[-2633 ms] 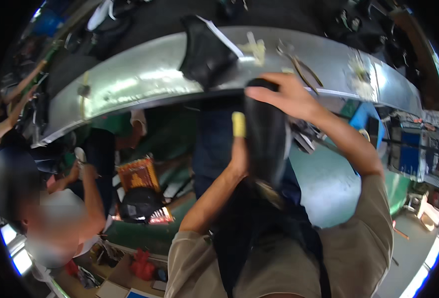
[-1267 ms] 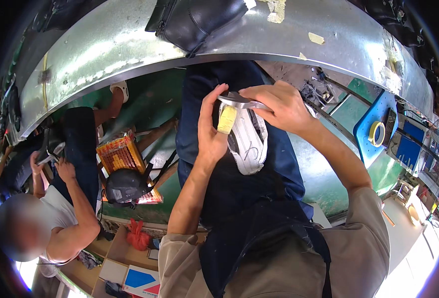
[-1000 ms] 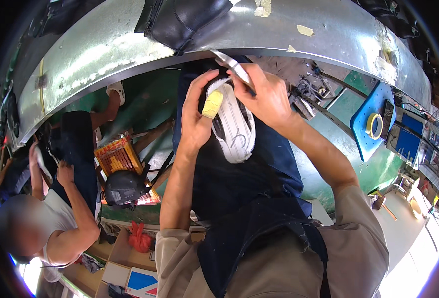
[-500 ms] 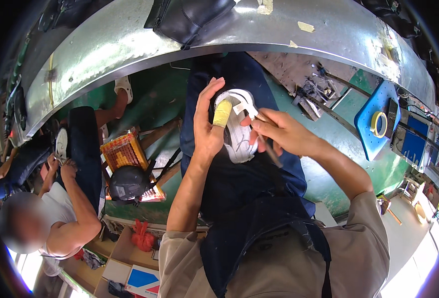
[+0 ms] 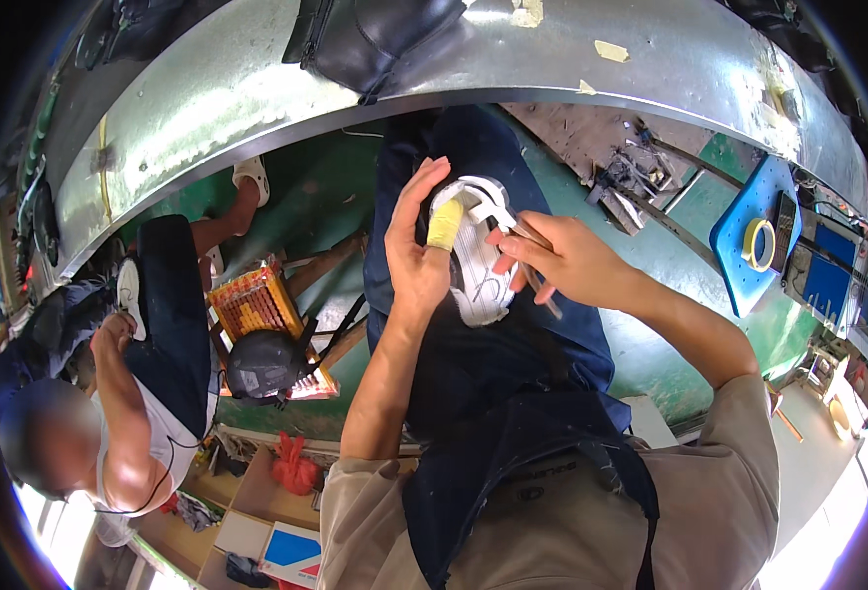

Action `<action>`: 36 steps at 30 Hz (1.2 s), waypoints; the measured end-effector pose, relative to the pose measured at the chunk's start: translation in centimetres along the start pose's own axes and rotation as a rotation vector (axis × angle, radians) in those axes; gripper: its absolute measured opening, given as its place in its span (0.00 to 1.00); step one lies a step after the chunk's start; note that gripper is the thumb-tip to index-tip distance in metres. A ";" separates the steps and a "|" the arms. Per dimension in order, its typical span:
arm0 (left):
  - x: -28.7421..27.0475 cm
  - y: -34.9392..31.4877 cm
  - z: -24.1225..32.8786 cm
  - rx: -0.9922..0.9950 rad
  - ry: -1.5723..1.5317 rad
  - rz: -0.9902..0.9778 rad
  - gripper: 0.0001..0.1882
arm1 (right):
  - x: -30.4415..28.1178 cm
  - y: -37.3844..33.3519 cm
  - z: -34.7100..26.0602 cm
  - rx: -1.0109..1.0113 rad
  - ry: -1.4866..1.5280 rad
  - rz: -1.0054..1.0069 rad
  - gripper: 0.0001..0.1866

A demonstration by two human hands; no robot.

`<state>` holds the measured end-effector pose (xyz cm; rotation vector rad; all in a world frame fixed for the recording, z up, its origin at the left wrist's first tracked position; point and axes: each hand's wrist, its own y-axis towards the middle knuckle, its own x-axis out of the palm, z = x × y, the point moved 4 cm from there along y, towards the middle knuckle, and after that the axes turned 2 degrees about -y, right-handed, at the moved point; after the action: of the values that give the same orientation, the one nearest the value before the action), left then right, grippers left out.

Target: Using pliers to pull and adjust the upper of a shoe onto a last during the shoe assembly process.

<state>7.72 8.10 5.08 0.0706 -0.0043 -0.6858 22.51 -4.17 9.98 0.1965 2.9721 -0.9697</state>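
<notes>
A white shoe [image 5: 479,280] rests over my lap, its opening away from me. My left hand [image 5: 418,267] grips the shoe along its left side; the thumb, wrapped in yellow tape, presses into the opening and the fingers stretch along the outside. On the right, my right hand [image 5: 583,258] is closed round a thin stick-like tool [image 5: 554,307], whose far tip is hidden near the shoe. Its fingertips lie close to the right side of the shoe's collar. A white strip crosses the opening beside them.
A metal workbench [image 5: 198,128] curves ahead, bearing a black leather piece [image 5: 380,44]. Right, a blue board [image 5: 739,246] carries a yellow tape roll [image 5: 759,244]. Left, a co-worker [image 5: 144,403] handles another white shoe [image 5: 130,295] near a beaded seat [image 5: 252,305] with a black cap [image 5: 260,364].
The whole view has shifted slightly. My right hand has turned a little with the tool, still beside the shoe. My left hand keeps its grip. The co-worker's arms have moved.
</notes>
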 end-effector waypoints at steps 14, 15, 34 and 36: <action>-1.2 0.5 -0.6 0.058 -0.053 0.000 0.24 | 2.9 2.1 3.5 -0.363 -0.580 0.254 0.15; -1.5 0.5 -0.5 0.049 -0.047 -0.007 0.24 | 3.2 2.1 3.7 -0.400 -0.573 0.268 0.15; 0.2 0.6 -2.1 -0.084 -0.041 -0.088 0.34 | 2.0 0.0 -0.7 -0.470 -0.472 0.496 0.12; 0.8 0.5 -2.5 -0.116 -0.088 -0.065 0.34 | 2.3 2.4 -0.1 -0.396 -0.735 0.436 0.11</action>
<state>8.69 8.13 2.56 -0.0716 -0.0472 -0.7520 20.54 -1.90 8.50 0.3632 2.2332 -0.2917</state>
